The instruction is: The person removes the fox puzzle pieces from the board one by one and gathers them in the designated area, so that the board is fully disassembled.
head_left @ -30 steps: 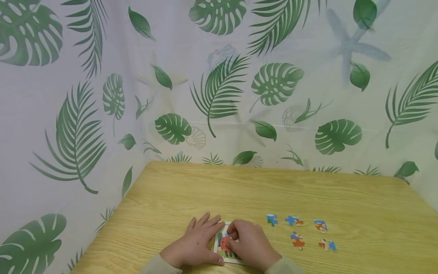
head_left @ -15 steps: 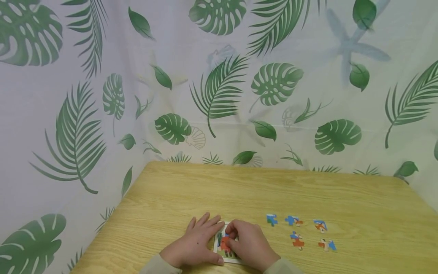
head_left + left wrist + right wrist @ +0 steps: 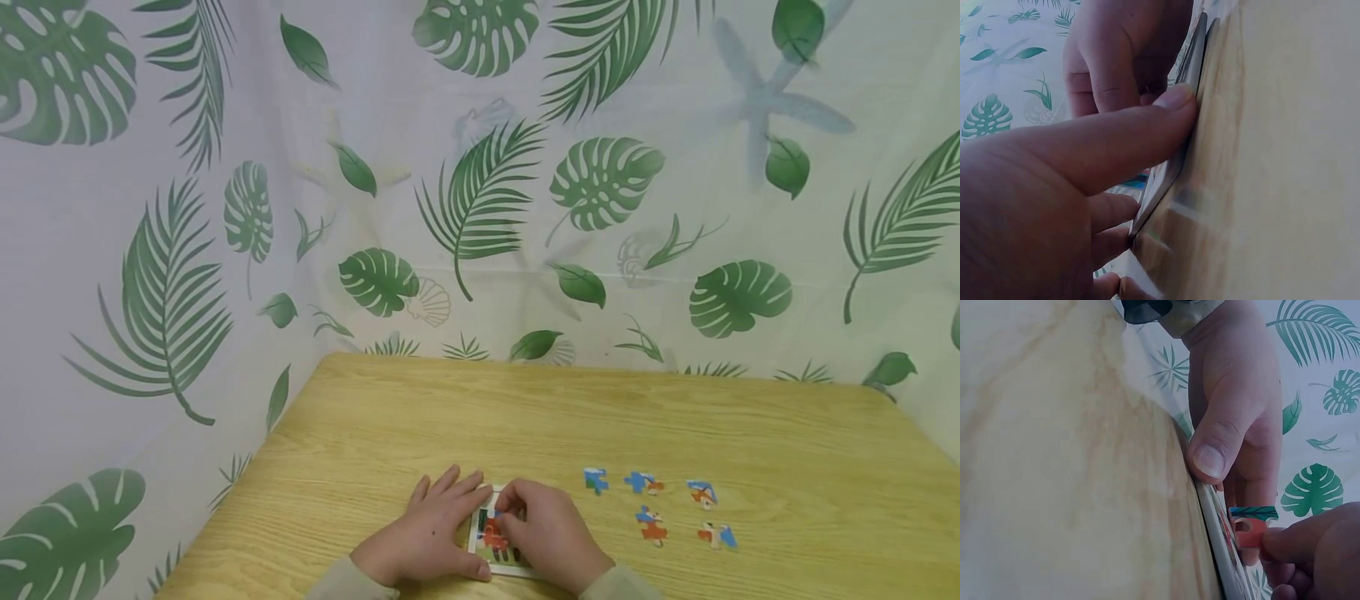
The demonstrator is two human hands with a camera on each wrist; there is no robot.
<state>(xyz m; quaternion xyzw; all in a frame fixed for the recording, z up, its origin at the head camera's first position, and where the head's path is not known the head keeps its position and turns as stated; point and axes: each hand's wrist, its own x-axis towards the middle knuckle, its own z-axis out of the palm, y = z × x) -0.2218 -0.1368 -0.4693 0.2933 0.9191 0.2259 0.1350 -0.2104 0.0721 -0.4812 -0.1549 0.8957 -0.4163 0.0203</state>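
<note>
A small picture puzzle in a white-edged tray [image 3: 517, 572] lies on the table in front of me, its picture red, green and dark. My left hand [image 3: 435, 530] rests along the tray's left side, fingers spread and straight. Its thumb [image 3: 1147, 128] presses the tray's near edge in the left wrist view. My right hand [image 3: 551, 529] bends over the tray from the right. Between thumb and fingertips it pinches a jigsaw piece [image 3: 1250, 532], red with a green and blue strip, tipped up from the tray in the right wrist view. The right hand covers much of the picture.
Several loose jigsaw pieces lie to the right of the tray, among them a blue and green one [image 3: 596, 481] and a red and blue one [image 3: 652, 527]. Behind the wooden table [image 3: 420, 408] hangs a white leaf-print curtain [image 3: 510, 208].
My right fingertips have shifted up slightly, and the pinched jigsaw piece has tilted, with a dark patch showing beside it. The left hand and loose pieces stay in place.
</note>
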